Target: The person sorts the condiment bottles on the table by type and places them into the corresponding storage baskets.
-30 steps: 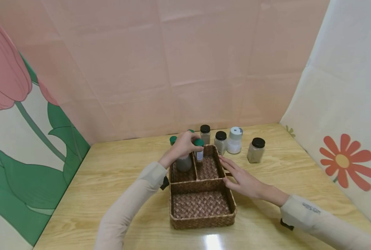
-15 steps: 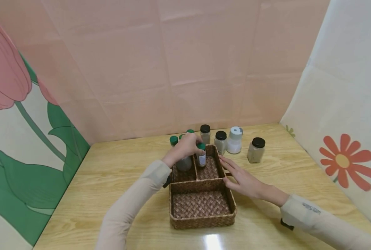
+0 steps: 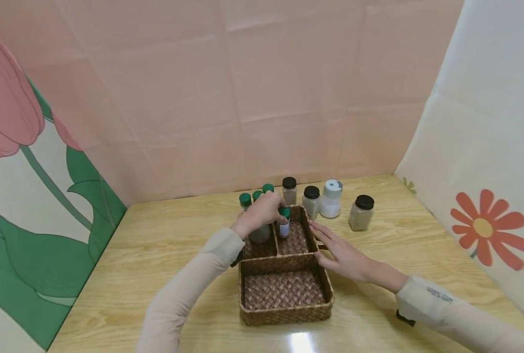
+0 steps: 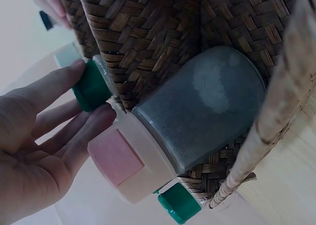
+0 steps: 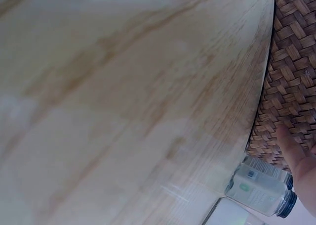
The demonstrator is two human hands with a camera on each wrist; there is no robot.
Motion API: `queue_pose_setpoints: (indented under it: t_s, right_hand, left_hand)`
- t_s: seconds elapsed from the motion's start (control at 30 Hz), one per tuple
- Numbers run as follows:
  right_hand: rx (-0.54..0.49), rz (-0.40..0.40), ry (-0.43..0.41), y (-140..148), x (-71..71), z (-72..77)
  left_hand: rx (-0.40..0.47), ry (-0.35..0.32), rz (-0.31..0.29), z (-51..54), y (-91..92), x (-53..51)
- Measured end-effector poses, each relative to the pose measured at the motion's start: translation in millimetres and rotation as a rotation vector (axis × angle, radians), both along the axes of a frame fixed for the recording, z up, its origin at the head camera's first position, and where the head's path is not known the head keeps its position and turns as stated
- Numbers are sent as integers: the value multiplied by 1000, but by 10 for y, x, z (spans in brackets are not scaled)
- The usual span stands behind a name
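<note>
My left hand [image 3: 261, 212] pinches the green cap of a small spice jar [image 3: 284, 229] with a pale label. The jar is upright in the back right compartment of a brown woven basket [image 3: 286, 316]. In the left wrist view, thumb and fingertips lie on opposite sides of the green cap [image 4: 92, 86]. A larger shaker jar [image 4: 205, 104] with a pale, pink-patched lid and greyish contents sits in the back left compartment. My right hand [image 3: 343, 253] rests on the basket's right side near a small handle, its fingers extended along the woven wall.
Several green-capped jars [image 3: 245, 200] stand behind the basket. Black-lidded jars [image 3: 289, 191] stand at the back, with another black-lidded jar [image 3: 361, 213] farther right. A white bottle [image 3: 331, 200] is between them. The basket's wide front compartment [image 3: 284, 290] shows its woven bottom.
My left hand has carried the green-capped spice jar slightly right and lower into the back right compartment. My right hand has stayed at the basket's side.
</note>
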State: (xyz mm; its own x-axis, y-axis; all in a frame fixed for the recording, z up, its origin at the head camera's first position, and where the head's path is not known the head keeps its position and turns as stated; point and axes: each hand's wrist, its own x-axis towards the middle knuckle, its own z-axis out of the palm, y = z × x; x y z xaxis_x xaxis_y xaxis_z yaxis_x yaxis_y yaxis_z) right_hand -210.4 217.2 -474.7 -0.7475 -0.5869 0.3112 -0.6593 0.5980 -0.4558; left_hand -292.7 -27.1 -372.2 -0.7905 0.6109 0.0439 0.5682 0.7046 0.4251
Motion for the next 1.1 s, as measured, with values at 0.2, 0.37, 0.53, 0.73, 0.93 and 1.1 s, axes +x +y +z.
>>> queue_pose_setpoints:
  t_s: [0.2,0.37,0.53,0.73,0.93,1.1]
  right_hand:
    - [-3,5,-6,0,-3,1]
    - [-4,7,2,-3,-4,5]
    - [-8,3,1,-3,-1,0]
    - [-11,3,-2,0,1,-14]
    - [-9,2,5,1,3,-13]
    - [-13,1,4,-1,-9,-15]
  left_hand:
    - [-31,12,-9,-25,6,-6]
    - [-34,2,-18,-28,12,-20]
    - [-43,-18,-19,-13,31,-12]
    - [-62,-7,-19,-3,35,-5]
    - [27,62,-25,4,-11,0]
    - [157,104,-34,-13,-74,-19]
